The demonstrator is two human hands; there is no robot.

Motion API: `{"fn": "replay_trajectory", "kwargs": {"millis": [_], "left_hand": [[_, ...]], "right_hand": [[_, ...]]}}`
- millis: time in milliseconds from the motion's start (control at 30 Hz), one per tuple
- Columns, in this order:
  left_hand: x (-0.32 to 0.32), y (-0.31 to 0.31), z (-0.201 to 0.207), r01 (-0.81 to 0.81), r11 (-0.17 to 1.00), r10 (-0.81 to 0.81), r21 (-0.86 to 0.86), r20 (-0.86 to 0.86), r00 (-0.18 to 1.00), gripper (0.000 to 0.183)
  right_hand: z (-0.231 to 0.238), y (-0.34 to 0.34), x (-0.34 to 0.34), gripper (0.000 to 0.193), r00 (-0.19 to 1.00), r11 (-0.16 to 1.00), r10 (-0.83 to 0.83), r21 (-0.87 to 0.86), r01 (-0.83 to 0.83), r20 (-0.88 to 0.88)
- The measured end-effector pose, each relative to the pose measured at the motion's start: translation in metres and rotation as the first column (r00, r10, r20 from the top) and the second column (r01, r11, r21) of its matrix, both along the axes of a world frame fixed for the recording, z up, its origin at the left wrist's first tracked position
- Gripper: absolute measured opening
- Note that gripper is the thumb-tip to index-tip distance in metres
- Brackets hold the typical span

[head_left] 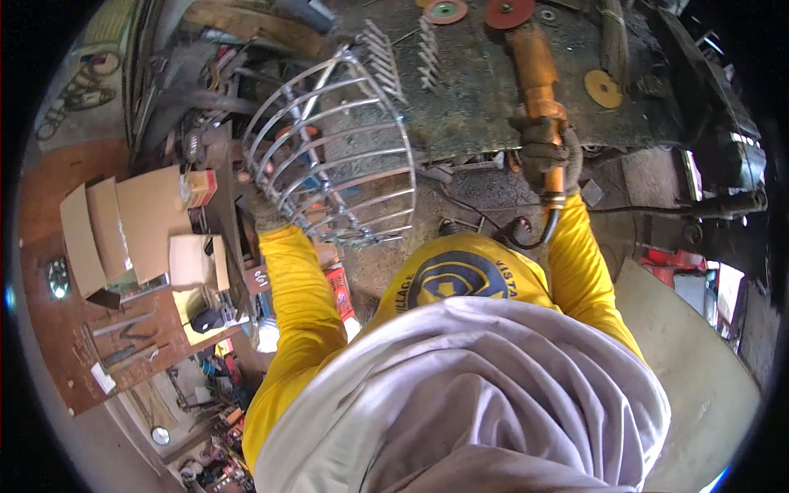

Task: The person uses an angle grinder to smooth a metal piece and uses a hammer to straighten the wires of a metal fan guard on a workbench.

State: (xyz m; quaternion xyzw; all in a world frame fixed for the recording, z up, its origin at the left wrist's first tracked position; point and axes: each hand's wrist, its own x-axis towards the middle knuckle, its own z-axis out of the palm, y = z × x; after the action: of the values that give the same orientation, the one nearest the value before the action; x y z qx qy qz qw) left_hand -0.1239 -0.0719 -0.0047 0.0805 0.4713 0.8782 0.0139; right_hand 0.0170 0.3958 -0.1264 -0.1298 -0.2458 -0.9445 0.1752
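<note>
My left hand (267, 205), in a dark work glove with bare fingertips showing, is closed on the near left side of a rounded cage of bent metal bars (403, 148). The cage is tilted, its far part over the left end of a dark worktable (485, 107). My right hand (549, 156), also gloved, wraps round the body of an orange angle grinder (542, 90). The grinder points away from me, and a red disc (509, 10) shows at its far end. From its near end a dark cord (549, 230) curves down.
Two toothed metal strips (428, 53), a yellow disc (604, 89) and another reddish disc (445, 11) lie on the worktable. At left, open cardboard boxes (148, 214) stand on a brown table (66, 329). A pale sheet panel (699, 361) leans at the lower right.
</note>
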Motion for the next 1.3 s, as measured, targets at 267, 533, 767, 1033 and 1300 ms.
{"fn": "replay_trajectory", "kwargs": {"millis": [267, 533, 767, 1033, 1300], "left_hand": [[-0.017, -0.013, 0.002, 0.115, 0.99, -0.113, -0.081, 0.028, 0.993, 0.068], [-0.017, -0.005, 0.024, 0.305, 0.935, -0.302, -0.182, 0.044, 0.952, 0.068], [-0.007, 0.009, 0.047, 0.262, 0.942, -0.247, -0.209, 0.093, 0.965, 0.064], [0.002, 0.026, 0.039, -0.053, 0.873, -0.024, -0.485, -0.153, 0.988, 0.062], [-0.01, 0.015, 0.033, 0.436, 0.856, -0.446, -0.277, 0.03, 0.895, 0.042]], "right_hand": [[-0.008, -0.005, -0.007, 0.062, 0.998, 0.995, -0.027, -0.097, 0.021, -0.06], [-0.017, -0.011, -0.004, 0.079, 0.995, 0.995, -0.091, -0.035, 0.089, -0.049], [-0.02, -0.005, 0.008, 0.068, 0.993, 0.999, -0.001, 0.043, -0.004, 0.114], [-0.029, 0.013, 0.035, 0.056, 0.91, 0.864, -0.274, 0.495, 0.092, 0.31], [0.003, 0.027, 0.052, 0.051, 0.839, 0.633, -0.403, 0.774, -0.032, 0.364]]}}
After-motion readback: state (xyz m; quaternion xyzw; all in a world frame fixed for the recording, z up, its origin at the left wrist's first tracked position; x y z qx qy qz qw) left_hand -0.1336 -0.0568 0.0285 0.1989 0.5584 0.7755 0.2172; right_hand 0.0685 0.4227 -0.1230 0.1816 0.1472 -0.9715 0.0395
